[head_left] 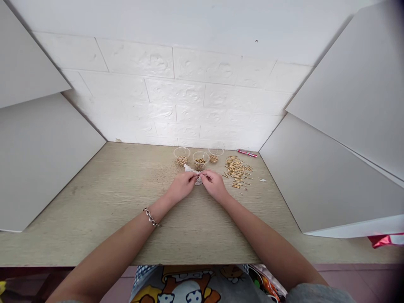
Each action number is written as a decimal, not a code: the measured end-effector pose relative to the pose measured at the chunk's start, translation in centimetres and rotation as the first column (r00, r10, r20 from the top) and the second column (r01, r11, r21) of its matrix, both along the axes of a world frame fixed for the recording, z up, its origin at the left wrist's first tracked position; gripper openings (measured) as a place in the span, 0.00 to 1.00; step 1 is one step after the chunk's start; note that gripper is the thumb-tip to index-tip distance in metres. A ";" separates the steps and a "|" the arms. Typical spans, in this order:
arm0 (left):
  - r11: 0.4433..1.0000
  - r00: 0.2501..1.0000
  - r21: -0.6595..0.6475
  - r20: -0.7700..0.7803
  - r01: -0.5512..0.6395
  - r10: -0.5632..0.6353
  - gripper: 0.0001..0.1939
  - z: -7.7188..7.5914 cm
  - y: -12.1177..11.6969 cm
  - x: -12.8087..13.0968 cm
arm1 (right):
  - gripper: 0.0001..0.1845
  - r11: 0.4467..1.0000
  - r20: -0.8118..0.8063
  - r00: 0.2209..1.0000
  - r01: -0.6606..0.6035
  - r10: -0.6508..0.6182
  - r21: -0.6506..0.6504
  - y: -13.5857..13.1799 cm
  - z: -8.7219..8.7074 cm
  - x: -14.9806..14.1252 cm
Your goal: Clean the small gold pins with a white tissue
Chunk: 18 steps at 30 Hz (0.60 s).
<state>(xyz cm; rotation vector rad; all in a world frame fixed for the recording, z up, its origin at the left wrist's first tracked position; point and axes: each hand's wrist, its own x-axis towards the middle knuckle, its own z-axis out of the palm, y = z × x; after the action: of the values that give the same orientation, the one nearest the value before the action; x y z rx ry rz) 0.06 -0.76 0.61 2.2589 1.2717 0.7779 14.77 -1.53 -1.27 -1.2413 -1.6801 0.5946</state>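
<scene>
My left hand (182, 186) and my right hand (215, 184) meet at the middle of the wooden table (110, 198), fingers pinched together. Between the fingertips is a small white crumpled piece (198, 181), possibly plastic or paper, which both hands grip. A chain bracelet (151, 217) is on my left wrist. Just behind the hands stand three small clear cups (200, 159) holding small gold-coloured parts. A loose heap of thin gold pins (237, 169) lies to the right of the cups, close to my right hand.
White panels close in the table on the left (41, 155) and right (322, 176), with a white brick-pattern wall (176, 101) behind. A red pen-like stick (247, 153) lies at the back right corner. White scraps (262, 180) lie near the right panel.
</scene>
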 end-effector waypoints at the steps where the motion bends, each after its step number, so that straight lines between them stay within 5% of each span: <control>1: 1.000 1.000 0.001 -0.001 0.003 -0.003 0.13 0.0 0.0 0.0 | 0.10 1.000 0.009 1.000 0.002 -0.002 0.010 0.0 0.0 0.0; 18: 1.000 0.999 -0.006 -0.053 0.002 -0.002 0.13 -0.6 0.5 -0.1 | 0.09 0.999 0.087 0.996 0.026 -0.029 0.037 0.2 -0.3 -0.1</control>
<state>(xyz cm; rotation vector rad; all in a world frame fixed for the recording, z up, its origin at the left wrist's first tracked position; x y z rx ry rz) -0.03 -0.27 -0.02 2.2896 1.2934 0.7173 14.71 -1.30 -1.58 -1.2786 -1.7362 0.4980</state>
